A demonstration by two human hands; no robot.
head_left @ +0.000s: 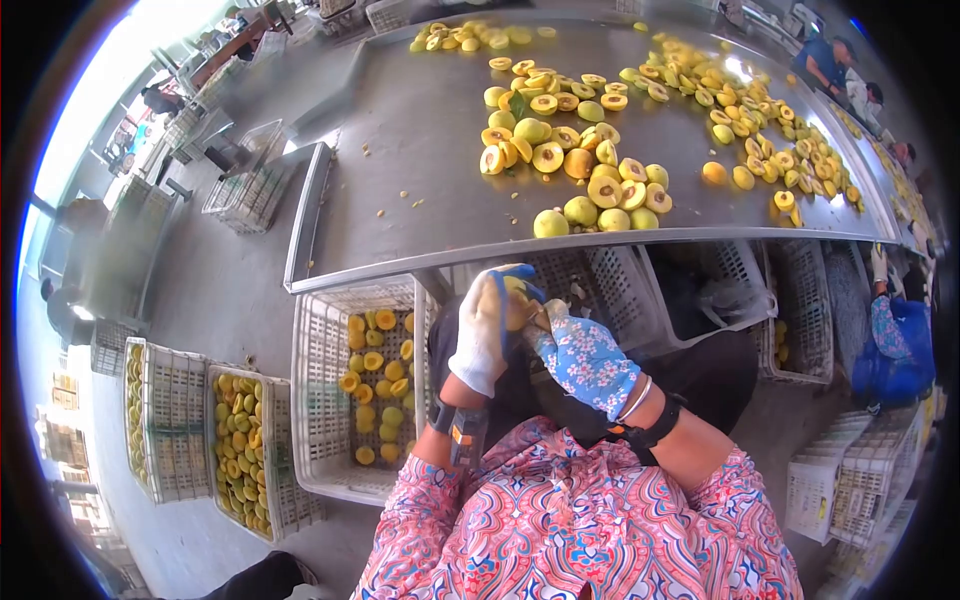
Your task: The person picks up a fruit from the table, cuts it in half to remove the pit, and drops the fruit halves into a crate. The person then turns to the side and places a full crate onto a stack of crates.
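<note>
Fruit [518,312], yellowish and partly hidden, sits in the curled fingers of the gloved left hand [485,335], on the near side of the metal table [420,150]. Fingers of the right hand [588,362] bend narrowly beside it; what they hold I cannot tell. Cut halves [548,157] lie farther off; a crate [322,390] at left holds more.

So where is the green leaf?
At the head view's upper centre, the green leaf lies among halved yellow fruits on the grey metal table, beyond the gloved left hand.
</note>
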